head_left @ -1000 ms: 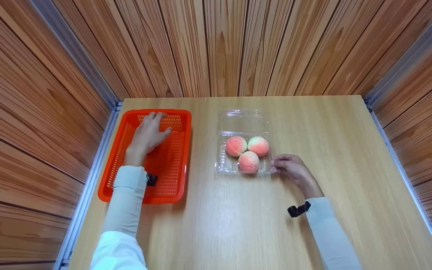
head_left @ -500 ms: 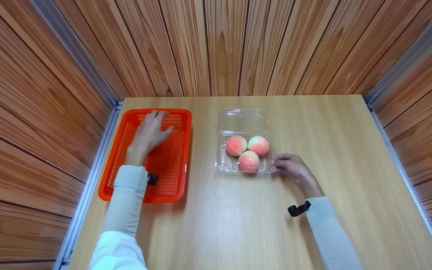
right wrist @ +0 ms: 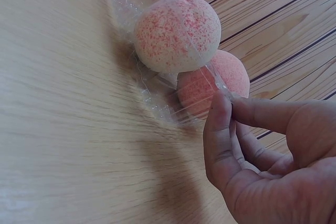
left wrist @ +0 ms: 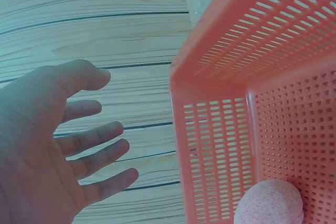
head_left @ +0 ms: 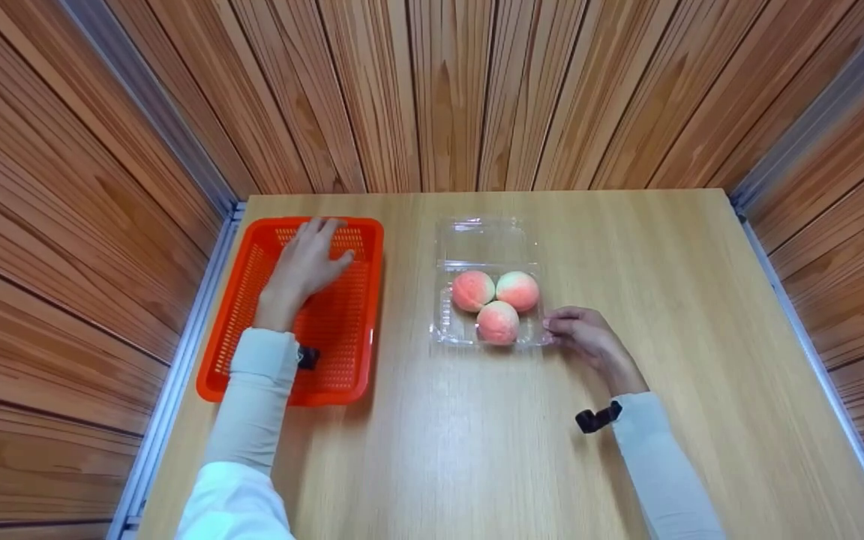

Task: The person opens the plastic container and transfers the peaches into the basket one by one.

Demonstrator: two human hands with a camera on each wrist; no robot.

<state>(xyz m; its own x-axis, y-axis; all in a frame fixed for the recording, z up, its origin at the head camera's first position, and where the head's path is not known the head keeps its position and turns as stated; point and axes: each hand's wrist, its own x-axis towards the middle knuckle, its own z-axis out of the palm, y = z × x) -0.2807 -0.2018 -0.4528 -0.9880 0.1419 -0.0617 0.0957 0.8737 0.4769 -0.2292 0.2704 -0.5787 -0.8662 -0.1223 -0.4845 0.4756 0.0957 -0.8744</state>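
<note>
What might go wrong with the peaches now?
The right hand pinches the clear box by its edge, so a tug might tip it and roll the three peaches out. The left hand is open above the red basket; it might bump the peach in the basket instead of grabbing it.

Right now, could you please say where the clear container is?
In the head view, the clear container sits right of the orange basket, its edge pinched by the right hand.
</note>
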